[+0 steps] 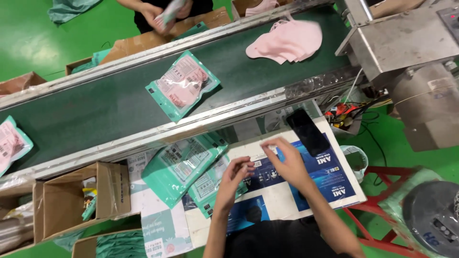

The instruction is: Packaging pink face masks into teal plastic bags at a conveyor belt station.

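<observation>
I am working at the counter point(287, 200) in the lower middle of the frame, with both hands hovering over the flat blue-and-white printed carton point(313, 184) lying there. My left hand point(233, 176) is curled loosely, fingertips just above the carton's left part and beside the teal mask packets point(184, 167); I cannot tell whether it is pinching anything. My right hand point(289, 162) is spread open, resting lightly on the carton, gripping nothing. A black phone point(308, 132) is lying at the carton's upper edge. I judge I am between packets, so the next reach calls for a packet, either from the stack at my left or from the conveyor belt point(119, 102) above, where a sealed packet point(183, 85) and loose pink masks point(287, 40) are riding.
</observation>
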